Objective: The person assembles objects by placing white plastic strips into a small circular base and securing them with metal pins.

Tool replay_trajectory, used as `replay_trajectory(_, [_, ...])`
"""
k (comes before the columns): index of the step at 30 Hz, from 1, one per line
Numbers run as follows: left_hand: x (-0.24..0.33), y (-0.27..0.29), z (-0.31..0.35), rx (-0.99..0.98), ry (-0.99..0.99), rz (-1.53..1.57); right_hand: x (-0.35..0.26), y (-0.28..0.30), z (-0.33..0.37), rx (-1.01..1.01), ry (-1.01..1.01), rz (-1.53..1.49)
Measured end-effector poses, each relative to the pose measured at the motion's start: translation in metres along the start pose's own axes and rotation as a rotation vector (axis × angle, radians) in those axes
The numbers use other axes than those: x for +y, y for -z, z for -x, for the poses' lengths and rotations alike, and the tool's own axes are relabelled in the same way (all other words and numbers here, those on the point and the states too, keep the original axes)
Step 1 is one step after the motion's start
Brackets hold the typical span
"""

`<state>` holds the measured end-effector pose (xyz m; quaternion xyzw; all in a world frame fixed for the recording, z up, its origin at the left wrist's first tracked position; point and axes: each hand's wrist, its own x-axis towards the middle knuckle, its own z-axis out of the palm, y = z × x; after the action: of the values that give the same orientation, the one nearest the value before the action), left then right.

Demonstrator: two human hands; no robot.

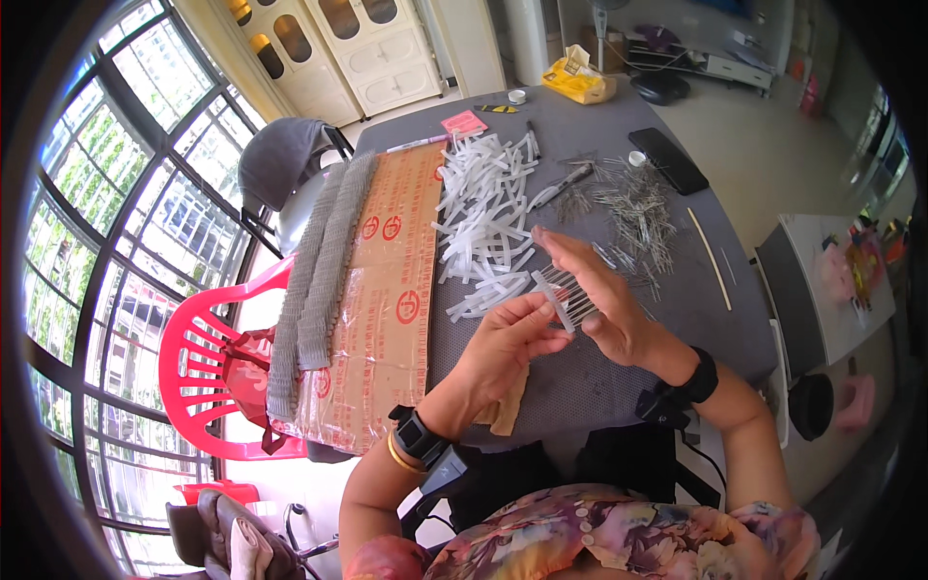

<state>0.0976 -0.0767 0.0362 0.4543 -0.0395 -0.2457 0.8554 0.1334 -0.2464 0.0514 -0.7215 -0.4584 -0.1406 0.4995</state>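
Between finger and thumb, my left hand (pixel 505 340) pinches a short white plastic strip (pixel 555 304). A row of thin metal pins (pixel 577 293) sticks out of the strip toward the right. My right hand (pixel 607 307) is open, its fingers stretched out and its palm facing the pin ends; whether it touches them I cannot tell. Beyond my hands lies a large heap of white plastic strips (pixel 483 208). To the right of it spreads a pile of loose metal pins (pixel 638 217).
Long grey rows of finished-looking pieces (pixel 324 261) lie on a brown cardboard sheet (pixel 387 290) at the left. Pliers (pixel 561 186), a black phone (pixel 668 161), a wooden stick (pixel 710 259) and a yellow bag (pixel 578 79) lie on the grey table (pixel 580 406). A pink chair (pixel 193 362) stands left.
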Motion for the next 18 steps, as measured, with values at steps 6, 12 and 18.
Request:
replay_trajectory(6, [-0.003,0.000,0.000,-0.049,0.010,-0.006,-0.010,-0.001,0.000,-0.001,-0.026,-0.272])
replay_trajectory(12, [0.001,-0.008,0.003,-0.037,0.002,-0.012,-0.010,0.000,0.000,-0.015,-0.030,-0.318])
replay_trajectory(18, [-0.001,-0.008,0.003,-0.039,0.016,-0.004,-0.015,0.006,0.000,-0.011,-0.020,-0.308])
